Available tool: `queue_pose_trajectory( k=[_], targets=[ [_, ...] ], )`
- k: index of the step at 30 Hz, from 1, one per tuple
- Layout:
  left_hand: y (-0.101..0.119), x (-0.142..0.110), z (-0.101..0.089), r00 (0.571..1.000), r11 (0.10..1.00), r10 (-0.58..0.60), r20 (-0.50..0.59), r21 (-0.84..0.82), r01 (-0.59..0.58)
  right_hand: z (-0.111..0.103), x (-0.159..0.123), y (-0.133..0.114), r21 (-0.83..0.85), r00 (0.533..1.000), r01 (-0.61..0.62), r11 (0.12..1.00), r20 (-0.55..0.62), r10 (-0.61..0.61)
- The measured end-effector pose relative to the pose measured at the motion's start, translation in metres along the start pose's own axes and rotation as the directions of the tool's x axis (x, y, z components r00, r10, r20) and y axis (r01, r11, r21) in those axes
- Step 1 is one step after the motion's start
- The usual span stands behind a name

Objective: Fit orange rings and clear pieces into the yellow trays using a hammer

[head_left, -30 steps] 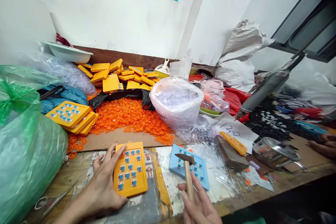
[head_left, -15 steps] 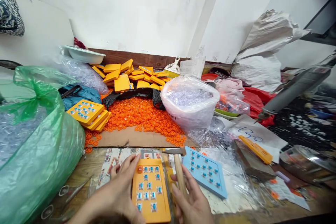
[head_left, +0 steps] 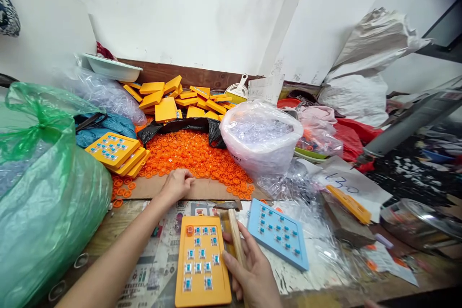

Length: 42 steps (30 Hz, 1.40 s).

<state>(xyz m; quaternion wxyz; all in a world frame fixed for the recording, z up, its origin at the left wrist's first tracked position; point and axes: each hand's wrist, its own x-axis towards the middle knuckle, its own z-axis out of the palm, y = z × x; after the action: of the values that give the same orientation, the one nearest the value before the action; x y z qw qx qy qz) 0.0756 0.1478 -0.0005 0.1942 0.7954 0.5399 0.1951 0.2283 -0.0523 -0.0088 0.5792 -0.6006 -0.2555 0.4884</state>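
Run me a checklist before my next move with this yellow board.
1. Hammer in right hand: ok, gripped by its handle.
2. Yellow board face up: ok.
3. Orange piece in the board's top-left spot, fully seated: cannot tell.
4. Orange pieces on the other spots: not ok, blue tops show bare.
5. Left hand holding a piece from the orange pile: cannot tell.
6. Blue board apart from the yellow one: ok.
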Motion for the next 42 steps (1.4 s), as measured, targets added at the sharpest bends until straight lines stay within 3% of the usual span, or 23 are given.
queue_pose_trajectory(
  k=[6,17,20,24,27,31,34,36,39,42],
  targets=[
    [0.006,-0.019,0.002,0.995,0.996,0.085,-0.051,-0.001,-0.085,-0.003,0.003,0.009,-0.011,0.997,0.01,1.0,0.072,-0.009],
    [-0.003,-0.017,0.004,0.993,0.994,0.093,-0.072,-0.057,-0.097,-0.005,-0.002,-0.001,-0.044,0.986,0.031,0.999,0.168,-0.023],
    [0.007,-0.037,-0.003,0.993,0.987,0.1,-0.068,-0.118,-0.107,-0.005,-0.001,0.0,-0.047,0.984,0.054,0.997,0.17,-0.045],
    [0.027,-0.084,-0.01,0.989,0.963,0.145,-0.025,-0.227,-0.147,-0.011,-0.001,0.0,-0.102,0.984,0.087,0.991,0.164,-0.069],
    [0.035,-0.109,-0.005,0.986,0.923,0.165,0.039,-0.359,-0.14,-0.014,-0.006,-0.007,-0.281,0.959,0.267,0.922,0.173,-0.225],
    [0.033,-0.117,0.005,0.992,0.899,0.122,0.039,-0.428,-0.094,-0.011,-0.019,-0.02,-0.486,0.856,0.515,0.706,0.248,-0.454],
    [0.031,-0.117,0.008,0.995,0.88,0.087,0.038,-0.472,-0.059,-0.008,-0.026,-0.024,-0.52,0.795,0.601,0.607,0.317,-0.517],
    [0.031,-0.116,0.006,0.997,0.862,0.066,0.033,-0.505,-0.041,-0.007,-0.028,-0.023,-0.524,0.781,0.621,0.582,0.352,-0.516],
    [0.032,-0.116,0.004,0.999,0.852,0.026,0.022,-0.524,-0.011,-0.005,-0.028,-0.023,-0.484,0.756,0.648,0.588,0.317,-0.572],
    [0.033,-0.116,0.004,0.999,0.831,-0.003,0.036,-0.556,0.022,-0.004,-0.027,-0.023,-0.506,0.778,0.624,0.595,0.33,-0.535]
  ],
)
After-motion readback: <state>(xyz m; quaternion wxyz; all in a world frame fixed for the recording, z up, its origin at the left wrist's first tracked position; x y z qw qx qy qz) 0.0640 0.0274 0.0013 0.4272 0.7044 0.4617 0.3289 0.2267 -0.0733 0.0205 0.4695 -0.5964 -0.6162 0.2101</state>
